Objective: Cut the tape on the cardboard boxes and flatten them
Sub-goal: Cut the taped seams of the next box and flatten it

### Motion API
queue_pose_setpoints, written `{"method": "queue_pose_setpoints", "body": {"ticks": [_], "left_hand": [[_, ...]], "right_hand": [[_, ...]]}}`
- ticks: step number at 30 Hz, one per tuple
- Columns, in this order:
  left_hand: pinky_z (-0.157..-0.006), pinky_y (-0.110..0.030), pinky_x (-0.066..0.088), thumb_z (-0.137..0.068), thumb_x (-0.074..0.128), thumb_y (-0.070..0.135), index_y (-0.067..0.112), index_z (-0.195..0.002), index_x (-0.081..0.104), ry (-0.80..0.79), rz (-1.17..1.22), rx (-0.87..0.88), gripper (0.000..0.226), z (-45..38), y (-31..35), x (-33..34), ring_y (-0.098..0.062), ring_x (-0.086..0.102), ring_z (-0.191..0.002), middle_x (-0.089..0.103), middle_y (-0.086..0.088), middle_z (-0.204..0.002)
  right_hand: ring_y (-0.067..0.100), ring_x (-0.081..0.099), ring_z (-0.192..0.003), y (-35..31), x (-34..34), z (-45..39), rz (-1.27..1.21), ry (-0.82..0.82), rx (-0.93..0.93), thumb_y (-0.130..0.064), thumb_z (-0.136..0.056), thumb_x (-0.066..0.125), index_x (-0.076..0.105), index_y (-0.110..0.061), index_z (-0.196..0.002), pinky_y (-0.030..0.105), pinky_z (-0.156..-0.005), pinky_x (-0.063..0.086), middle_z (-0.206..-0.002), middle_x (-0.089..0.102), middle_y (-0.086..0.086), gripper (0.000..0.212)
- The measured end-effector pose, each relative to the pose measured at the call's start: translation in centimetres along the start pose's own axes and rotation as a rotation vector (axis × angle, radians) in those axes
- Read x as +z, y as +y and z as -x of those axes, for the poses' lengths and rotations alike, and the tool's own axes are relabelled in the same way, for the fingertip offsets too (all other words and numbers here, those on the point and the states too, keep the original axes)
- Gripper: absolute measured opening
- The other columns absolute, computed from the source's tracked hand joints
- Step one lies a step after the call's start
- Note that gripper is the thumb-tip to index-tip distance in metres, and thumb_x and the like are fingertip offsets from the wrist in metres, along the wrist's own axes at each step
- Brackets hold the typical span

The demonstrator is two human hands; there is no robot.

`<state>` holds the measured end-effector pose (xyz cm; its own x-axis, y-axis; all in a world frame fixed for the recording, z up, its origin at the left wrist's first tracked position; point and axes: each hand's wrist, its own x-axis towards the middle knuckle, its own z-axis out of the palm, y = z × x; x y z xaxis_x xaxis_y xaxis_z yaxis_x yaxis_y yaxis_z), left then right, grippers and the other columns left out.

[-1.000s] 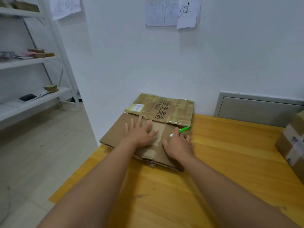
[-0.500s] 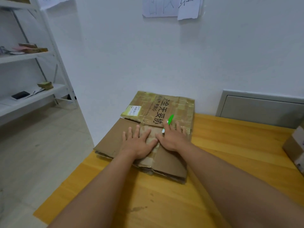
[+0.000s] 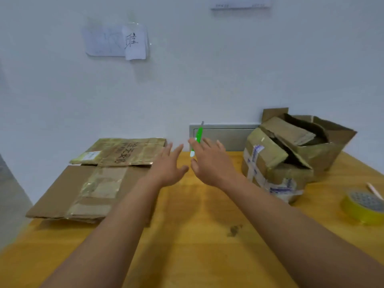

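Both hands up over my yellow wooden table (image 3: 187,235): left hand (image 3: 168,167) empty, fingers spread, right hand (image 3: 209,165) pinching the green utility knife (image 3: 198,138). Flattened brown cardboard box (image 3: 83,190) lies left, crumpled taped cardboard box (image 3: 291,150) right.

Yellow wooden surface (image 3: 199,235), dark stain (image 3: 234,230) near middle. Yellow tape roll (image 3: 362,205) flat at right edge, thin pale stick (image 3: 374,191) just behind it. Paper notes (image 3: 116,41) stuck on white wall (image 3: 207,80); grey panel (image 3: 226,136) low on wall.
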<state>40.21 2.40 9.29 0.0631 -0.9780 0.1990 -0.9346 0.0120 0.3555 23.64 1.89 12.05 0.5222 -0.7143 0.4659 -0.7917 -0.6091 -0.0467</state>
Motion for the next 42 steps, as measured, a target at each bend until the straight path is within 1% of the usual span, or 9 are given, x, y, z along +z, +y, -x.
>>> {"method": "queue_pose_setpoints", "body": {"ticks": [6, 12, 21, 25, 27, 30, 33, 37, 42], "left_hand": [[-0.123, -0.047, 0.015, -0.091, 0.061, 0.053, 0.029, -0.158, 0.009, -0.052, 0.150, 0.242, 0.088, -1.6, 13.4, 5.2, -0.025, 0.002, -0.153, -0.001, -0.005, -0.166], [-0.115, -0.043, 0.029, -0.080, 0.074, 0.053, 0.040, -0.156, 0.002, -0.151, 0.316, 0.201, 0.106, -1.1, 19.6, 9.9, -0.026, 0.014, -0.151, -0.010, -0.003, -0.166], [-0.095, -0.034, 0.052, -0.092, 0.065, 0.043, 0.039, -0.156, 0.001, -0.088, 0.519, 0.210, 0.091, -0.1, 20.6, 12.2, -0.018, 0.054, -0.126, 0.036, 0.008, -0.155], [-0.071, -0.018, 0.050, -0.098, 0.056, 0.042, 0.045, -0.153, 0.005, 0.049, 0.609, 0.200, 0.075, 1.3, 19.9, 11.1, -0.002, 0.064, -0.098, 0.045, 0.024, -0.127], [-0.068, -0.019, 0.051, -0.097, 0.054, 0.047, 0.043, -0.153, 0.013, 0.120, 0.658, 0.155, 0.069, 1.9, 19.0, 10.0, 0.001, 0.065, -0.089, 0.050, 0.018, -0.129], [-0.070, -0.020, 0.054, -0.096, 0.055, 0.048, 0.041, -0.150, 0.026, 0.208, 0.740, 0.103, 0.062, 2.9, 17.4, 7.7, 0.000, 0.065, -0.091, 0.057, 0.009, -0.127], [-0.078, -0.024, 0.057, -0.092, 0.055, 0.057, 0.037, -0.151, 0.032, 0.237, 0.825, 0.071, 0.066, 3.9, 15.5, 4.6, -0.003, 0.065, -0.095, 0.065, 0.008, -0.115], [-0.093, -0.030, 0.053, -0.091, 0.048, 0.063, 0.034, -0.142, 0.048, 0.190, 0.887, 0.125, 0.059, 5.3, 13.6, 1.5, -0.005, 0.064, -0.111, 0.068, 0.011, -0.121], [-0.085, -0.016, 0.049, -0.097, 0.046, 0.052, 0.032, -0.146, 0.039, 0.182, 0.763, 0.136, 0.054, 6.3, 12.5, -0.2, -0.003, 0.062, -0.109, 0.061, 0.015, -0.127]], "right_hand": [[0.023, 0.014, -0.148, 10.3, -6.4, 4.7, 0.105, 0.038, 0.128, -0.039, -0.095, 0.041, 0.029, -0.023, -0.148, 0.055, -0.118, 0.010, -0.152, 0.039, 0.002, 0.056], [0.029, 0.011, -0.148, 18.6, -6.2, 11.6, -0.116, 0.122, 0.317, -0.048, -0.090, 0.050, 0.025, -0.027, -0.151, 0.056, -0.115, 0.021, -0.155, 0.034, 0.000, 0.069], [0.019, 0.046, -0.130, 20.8, -2.0, 15.8, -0.383, 0.099, 0.408, -0.037, -0.090, 0.061, 0.004, -0.027, -0.155, 0.032, -0.085, 0.049, -0.160, 0.022, -0.004, 0.087], [0.002, 0.057, -0.069, 19.8, -1.9, 15.3, -0.452, 0.196, 0.358, -0.025, -0.087, 0.066, 0.005, -0.027, -0.155, 0.017, -0.055, 0.044, -0.158, 0.026, -0.003, 0.092], [0.009, 0.055, -0.055, 19.0, -2.5, 14.7, -0.574, 0.220, 0.340, -0.020, -0.086, 0.066, 0.006, -0.032, -0.154, 0.028, -0.054, 0.052, -0.157, 0.026, -0.003, 0.092], [0.020, 0.067, -0.089, 17.0, -4.3, 13.6, -0.835, 0.230, 0.270, -0.015, -0.080, 0.062, 0.014, -0.041, -0.149, 0.041, -0.073, 0.059, -0.150, 0.034, 0.000, 0.088], [0.003, 0.057, -0.114, 14.9, -6.4, 12.7, -1.044, 0.163, 0.144, -0.010, -0.075, 0.056, 0.022, -0.043, -0.145, 0.031, -0.087, 0.056, -0.135, 0.042, -0.019, 0.084], [0.004, 0.055, -0.113, 12.3, -7.8, 11.4, -1.004, 0.028, 0.029, -0.015, -0.072, 0.058, 0.013, -0.043, -0.149, 0.038, -0.092, 0.054, -0.137, 0.032, -0.033, 0.093], [-0.028, 0.044, -0.106, 10.1, -6.1, 9.9, -1.075, 0.032, 0.027, -0.022, -0.088, 0.065, 0.014, -0.039, -0.147, 0.008, -0.083, 0.047, -0.126, 0.028, -0.045, 0.080]]}}
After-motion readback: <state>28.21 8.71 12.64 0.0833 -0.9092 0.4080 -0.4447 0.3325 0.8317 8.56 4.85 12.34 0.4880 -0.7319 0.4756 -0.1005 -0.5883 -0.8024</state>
